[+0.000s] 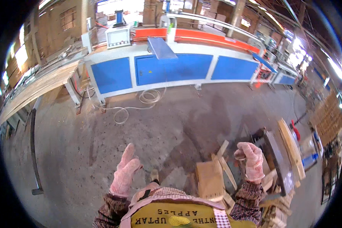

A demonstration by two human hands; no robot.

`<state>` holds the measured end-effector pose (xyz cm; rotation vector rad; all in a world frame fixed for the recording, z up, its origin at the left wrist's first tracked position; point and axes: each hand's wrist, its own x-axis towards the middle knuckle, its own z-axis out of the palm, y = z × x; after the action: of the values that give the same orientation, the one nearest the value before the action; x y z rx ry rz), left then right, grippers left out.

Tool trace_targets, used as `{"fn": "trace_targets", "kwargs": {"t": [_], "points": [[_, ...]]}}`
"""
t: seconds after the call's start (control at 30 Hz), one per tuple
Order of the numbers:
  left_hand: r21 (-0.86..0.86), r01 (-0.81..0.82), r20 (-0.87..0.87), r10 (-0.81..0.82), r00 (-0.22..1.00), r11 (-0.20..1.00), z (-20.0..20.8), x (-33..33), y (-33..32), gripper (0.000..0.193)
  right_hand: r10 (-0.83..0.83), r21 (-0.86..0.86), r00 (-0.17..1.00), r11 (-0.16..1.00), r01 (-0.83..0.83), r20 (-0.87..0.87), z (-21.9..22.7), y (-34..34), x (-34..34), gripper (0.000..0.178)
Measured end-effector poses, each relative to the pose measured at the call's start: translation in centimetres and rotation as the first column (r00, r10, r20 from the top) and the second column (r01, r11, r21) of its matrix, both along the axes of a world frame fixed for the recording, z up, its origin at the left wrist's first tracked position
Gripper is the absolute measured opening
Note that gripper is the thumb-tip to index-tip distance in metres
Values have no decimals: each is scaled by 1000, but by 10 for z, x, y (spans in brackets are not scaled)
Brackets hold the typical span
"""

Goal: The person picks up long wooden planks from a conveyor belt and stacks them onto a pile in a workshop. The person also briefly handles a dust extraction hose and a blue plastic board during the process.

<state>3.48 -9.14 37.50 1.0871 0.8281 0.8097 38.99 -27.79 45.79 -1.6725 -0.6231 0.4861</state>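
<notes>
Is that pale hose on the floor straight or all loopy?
Loopy: the pale hose lies in loose rings on the floor before the blue and white machine, with another loop further left.

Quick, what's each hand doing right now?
Left hand: open, fingers extended, nothing seen in it.
Right hand: fingers curled; can't tell if fully closed or holding anything.

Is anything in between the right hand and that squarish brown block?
Yes: in this view, a thin wooden strip slants between the right hand and the squarish brown block. Their heights are hard to tell.
</notes>
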Motion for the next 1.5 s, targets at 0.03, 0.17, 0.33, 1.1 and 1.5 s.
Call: {"fn": "trace_targets", "kwargs": {"t": [0.03,0.17,0.33,1.1,1.5], "points": [[13,-25,27,25,999,1000,4,10,29,70,19,32,1000,999,-19,3,6,30,9,36],[222,60,57,-75,996,973,8,61,145,74,95,42,991,994,-99,90,-27,118,69,33],[235,93,-190,-49,981,968,27,148,257,83,13,-54,997,998,-17,-81,-32,252,99,30],[538,782,-798,489,352,315,43,501,647,78,156,76,760,962,-261,630,-44,1166,490,93],[514,788,-787,552,276,339,20,482,641,77,92,3,695,991,-135,713,-15,1339,499,30]]}}
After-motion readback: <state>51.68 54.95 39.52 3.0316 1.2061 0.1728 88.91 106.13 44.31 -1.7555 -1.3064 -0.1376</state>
